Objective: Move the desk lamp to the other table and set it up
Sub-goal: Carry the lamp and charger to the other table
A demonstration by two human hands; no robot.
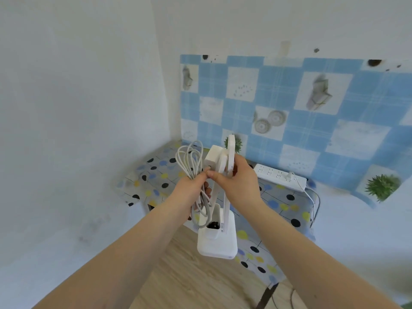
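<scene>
A white desk lamp (pixel 217 240) with a square base hangs in the air over the near edge of a small table (pixel 278 204) covered in a dotted cloth. My right hand (pixel 239 177) grips the folded lamp arm near its top. My left hand (pixel 194 188) holds the lamp's coiled grey-white cable (pixel 189 161), its loops sticking up above the fingers and hanging down beside the lamp's post. A white adapter block (pixel 213 158) sits at the top between both hands.
A white power strip (pixel 279 175) lies at the table's back edge against the wall, with one plug in it and a cable running off the right side. Blue checked wall paper covers the wall behind. Wooden floor (pixel 189 275) lies below the table's front.
</scene>
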